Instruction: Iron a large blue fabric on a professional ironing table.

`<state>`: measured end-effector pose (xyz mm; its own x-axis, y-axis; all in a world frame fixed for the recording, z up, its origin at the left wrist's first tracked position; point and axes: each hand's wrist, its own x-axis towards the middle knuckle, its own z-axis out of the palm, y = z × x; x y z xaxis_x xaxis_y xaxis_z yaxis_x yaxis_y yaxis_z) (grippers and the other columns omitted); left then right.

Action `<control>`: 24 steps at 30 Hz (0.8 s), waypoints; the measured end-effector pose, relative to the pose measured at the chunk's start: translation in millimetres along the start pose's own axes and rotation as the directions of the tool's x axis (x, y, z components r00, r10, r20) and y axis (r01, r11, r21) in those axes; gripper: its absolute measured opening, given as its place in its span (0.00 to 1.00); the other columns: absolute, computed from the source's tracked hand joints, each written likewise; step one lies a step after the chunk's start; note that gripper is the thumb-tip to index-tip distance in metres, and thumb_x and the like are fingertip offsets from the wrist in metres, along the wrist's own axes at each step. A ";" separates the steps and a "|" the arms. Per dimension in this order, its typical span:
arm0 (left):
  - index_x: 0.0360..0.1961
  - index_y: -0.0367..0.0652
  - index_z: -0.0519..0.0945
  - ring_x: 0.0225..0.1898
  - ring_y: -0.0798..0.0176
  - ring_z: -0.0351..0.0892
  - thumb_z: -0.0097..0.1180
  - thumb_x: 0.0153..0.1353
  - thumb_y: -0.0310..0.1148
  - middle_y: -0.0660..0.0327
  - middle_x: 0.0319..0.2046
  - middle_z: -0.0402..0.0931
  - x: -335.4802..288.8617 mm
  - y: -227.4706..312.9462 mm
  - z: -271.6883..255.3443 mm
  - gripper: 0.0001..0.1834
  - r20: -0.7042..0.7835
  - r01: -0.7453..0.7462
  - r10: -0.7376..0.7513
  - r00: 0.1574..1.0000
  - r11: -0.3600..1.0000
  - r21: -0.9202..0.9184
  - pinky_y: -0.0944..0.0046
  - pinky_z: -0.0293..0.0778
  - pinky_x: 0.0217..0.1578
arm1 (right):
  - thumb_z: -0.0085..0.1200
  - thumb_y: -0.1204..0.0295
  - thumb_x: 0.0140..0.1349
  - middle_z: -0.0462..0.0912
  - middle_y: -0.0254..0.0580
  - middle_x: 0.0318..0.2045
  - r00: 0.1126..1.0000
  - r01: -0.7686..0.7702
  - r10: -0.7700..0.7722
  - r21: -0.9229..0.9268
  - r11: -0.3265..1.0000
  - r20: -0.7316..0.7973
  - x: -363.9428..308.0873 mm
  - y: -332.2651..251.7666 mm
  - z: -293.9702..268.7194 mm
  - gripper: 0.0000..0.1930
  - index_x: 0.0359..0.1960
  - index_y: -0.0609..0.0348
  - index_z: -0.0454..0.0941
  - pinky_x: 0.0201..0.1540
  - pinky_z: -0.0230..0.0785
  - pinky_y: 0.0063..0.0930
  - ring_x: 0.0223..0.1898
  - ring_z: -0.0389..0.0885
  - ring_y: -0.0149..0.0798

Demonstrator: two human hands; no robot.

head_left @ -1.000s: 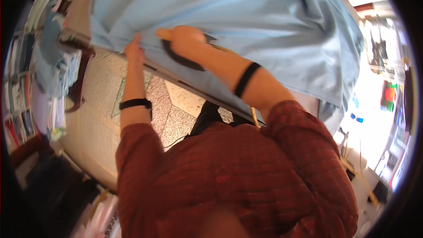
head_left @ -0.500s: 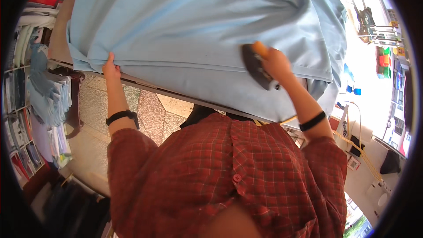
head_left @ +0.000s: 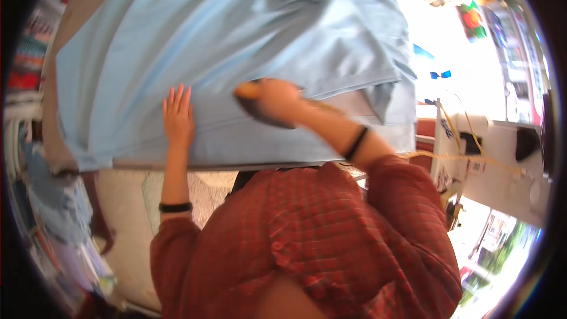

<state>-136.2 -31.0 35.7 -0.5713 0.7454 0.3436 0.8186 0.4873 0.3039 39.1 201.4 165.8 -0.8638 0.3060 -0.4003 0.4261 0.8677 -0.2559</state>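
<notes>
Your left hand flat on light blue cloth, your right hand around an iron

At the far left, red folded fabric sits among blurred goods; below it are light blue garments, beside the counter. The counter's bare grey-brown surface shows along its left side. The light blue cloth covers most of the rest, its near part fairly smooth, its far part in loose folds.

Your left hand lies palm down on the cloth near the counter's front edge, fingers extended and slightly apart, holding nothing. A black band circles that forearm.

To its right, well apart from it, your right hand is closed about the handle of the iron, which is over the middle of the cloth's near part. The handle's orange end points left. Blur prevents you from confirming whether the soleplate touches the cloth. Your right forearm also carries a black band.

Further right, a yellow cord extends past the counter toward a white surface.
</notes>
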 end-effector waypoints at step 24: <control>0.70 0.49 0.55 0.73 0.48 0.43 0.56 0.57 0.33 0.58 0.72 0.48 -2.4 3.8 -1.9 0.39 0.341 0.164 -0.260 0.904 0.944 0.285 0.39 0.39 0.68 | 0.72 0.61 0.44 0.71 0.45 0.60 0.169 -0.177 0.924 0.933 -0.313 0.342 -248.6 617.9 144.4 0.44 0.63 0.64 0.63 0.61 0.61 0.32 0.61 0.68 0.43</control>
<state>-131.8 -31.8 37.7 -0.7088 0.7018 -0.0710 0.6961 0.7122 0.0904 556.0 604.9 -19.9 0.3401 0.7196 -0.6053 0.2709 -0.6914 -0.6697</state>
